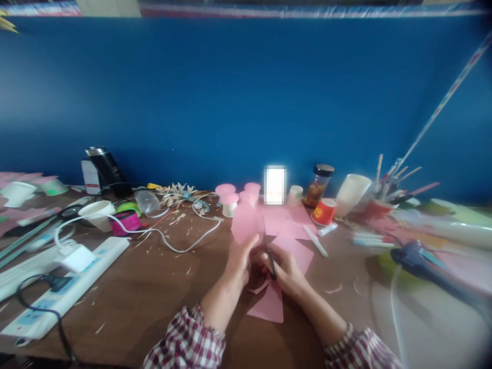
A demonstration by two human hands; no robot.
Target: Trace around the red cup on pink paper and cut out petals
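My left hand (243, 257) grips a piece of pink paper (246, 224), whose rounded upper part rises above my thumb. Close against it, my right hand (285, 267) is closed around the dark handles of a pair of scissors (273, 266). The thin blades point up and away along the paper's right edge. Below my hands, a pink paper offcut (270, 303) lies on the table, with a narrow curled strip near it. More pink sheets (286, 223) lie flat just beyond. My left fingertips are partly hidden behind the paper and the right hand.
Small cups with pink round tops (229, 204) stand at the back. A red paper cup (323, 211) and a jar of amber liquid (319, 185) are at the back right. A white power strip (73, 287) with cables lies left; a blurred glue gun (418, 259) lies right.
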